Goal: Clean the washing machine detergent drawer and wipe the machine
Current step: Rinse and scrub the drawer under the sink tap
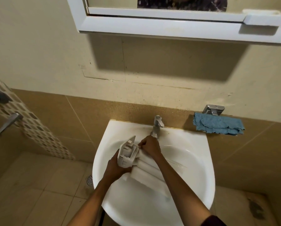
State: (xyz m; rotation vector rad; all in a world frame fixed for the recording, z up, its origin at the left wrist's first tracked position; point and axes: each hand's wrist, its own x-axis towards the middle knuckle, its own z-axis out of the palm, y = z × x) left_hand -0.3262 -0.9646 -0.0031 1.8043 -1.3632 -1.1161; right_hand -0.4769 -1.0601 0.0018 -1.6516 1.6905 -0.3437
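Observation:
The white plastic detergent drawer (pixel 146 173) lies tilted inside the white sink (pixel 193 185), its long body running toward the lower right. Its white insert piece (pixel 127 152) stands up at the drawer's far end. My left hand (pixel 116 167) grips the insert and the drawer's end from the left. My right hand (pixel 150 146) is curled on the drawer's upper edge beside the insert, just below the tap (pixel 157 126). No water stream is visible.
A blue cloth (pixel 218 125) lies folded on the tiled ledge right of the tap, below a metal holder (pixel 213 109). A white mirror cabinet (pixel 177 22) hangs overhead. A floor drain (pixel 89 180) and a door handle (pixel 7 123) are at left.

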